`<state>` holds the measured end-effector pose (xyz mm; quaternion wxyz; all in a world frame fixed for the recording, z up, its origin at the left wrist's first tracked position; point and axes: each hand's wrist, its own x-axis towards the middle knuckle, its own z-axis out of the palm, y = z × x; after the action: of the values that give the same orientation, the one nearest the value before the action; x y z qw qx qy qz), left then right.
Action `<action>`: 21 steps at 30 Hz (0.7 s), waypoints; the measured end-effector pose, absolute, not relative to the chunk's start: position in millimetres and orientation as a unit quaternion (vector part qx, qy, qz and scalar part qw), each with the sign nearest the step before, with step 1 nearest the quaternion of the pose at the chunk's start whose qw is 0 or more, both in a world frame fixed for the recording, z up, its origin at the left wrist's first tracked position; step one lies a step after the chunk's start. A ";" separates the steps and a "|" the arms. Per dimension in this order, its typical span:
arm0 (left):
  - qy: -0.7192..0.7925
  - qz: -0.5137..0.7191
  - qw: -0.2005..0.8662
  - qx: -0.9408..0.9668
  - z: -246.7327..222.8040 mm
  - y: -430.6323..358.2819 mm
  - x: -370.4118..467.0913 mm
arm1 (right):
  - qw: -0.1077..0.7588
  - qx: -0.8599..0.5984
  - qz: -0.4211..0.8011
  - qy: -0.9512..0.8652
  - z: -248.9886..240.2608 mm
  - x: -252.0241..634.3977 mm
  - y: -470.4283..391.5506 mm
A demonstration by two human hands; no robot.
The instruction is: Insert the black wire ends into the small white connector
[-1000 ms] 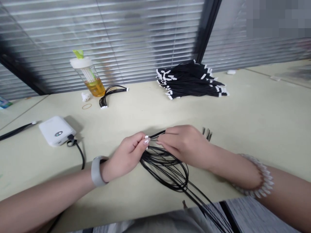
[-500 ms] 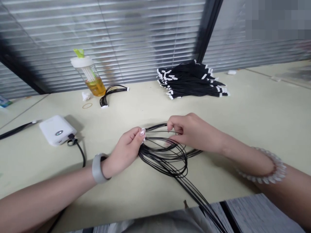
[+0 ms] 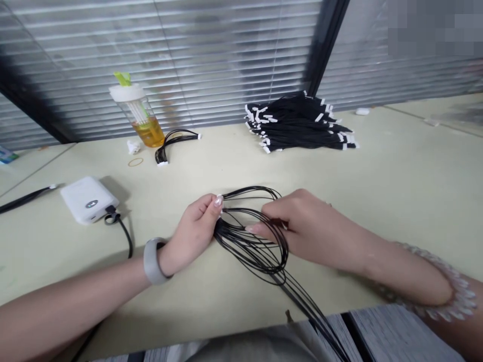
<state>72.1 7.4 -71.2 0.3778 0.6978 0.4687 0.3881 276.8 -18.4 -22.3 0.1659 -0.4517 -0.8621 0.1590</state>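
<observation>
Here the white connector [image 3: 221, 211] is pinched between thumb and fingers of the left hand [image 3: 194, 229], black wires [image 3: 241, 246] looped out from it over the table [image 3: 396, 186]. The loops are met by the right hand [image 3: 315, 229]; whether any are gripped cannot be told.

right hand [image 3: 313, 231]: farther from left hand [image 3: 194, 229] than first | upper black wires [image 3: 253, 188]: straighter before, now arched

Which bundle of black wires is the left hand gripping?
The looped bundle: the left hand pinches it by one end. The big pile by the blinds, the short bundle beside the bottle and the bundle at the picture's left edge lie untouched.
</observation>
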 end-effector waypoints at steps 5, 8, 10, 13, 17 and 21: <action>0.466 0.382 0.394 0.693 -71.9 7.0 72.0 | 0.142 -0.422 0.265 -0.855 -29.5 275.0 -12.4; 0.465 0.380 0.397 0.694 -72.6 6.4 72.1 | 0.161 -0.403 0.290 -0.853 -35.2 273.5 -11.6; 0.463 0.380 0.396 0.695 -73.3 6.0 71.8 | 0.172 -0.385 0.302 -0.855 -39.5 271.9 -12.1; 0.461 0.378 0.391 0.701 -74.2 5.8 71.1 | 0.191 -0.359 0.301 -0.862 -46.3 269.3 -12.5; 0.459 0.367 0.377 0.716 -73.8 5.4 71.2 | 0.190 -0.343 0.280 -0.877 -53.8 266.1 -11.3; 0.454 0.367 0.377 0.719 -73.4 4.9 72.4 | 0.180 -0.345 0.243 -0.888 -56.1 263.5 -10.3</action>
<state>72.4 4.9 -73.4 0.3768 0.7193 0.4540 0.3667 263.5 -10.3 -56.1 0.1805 -0.3451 -0.8885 0.2429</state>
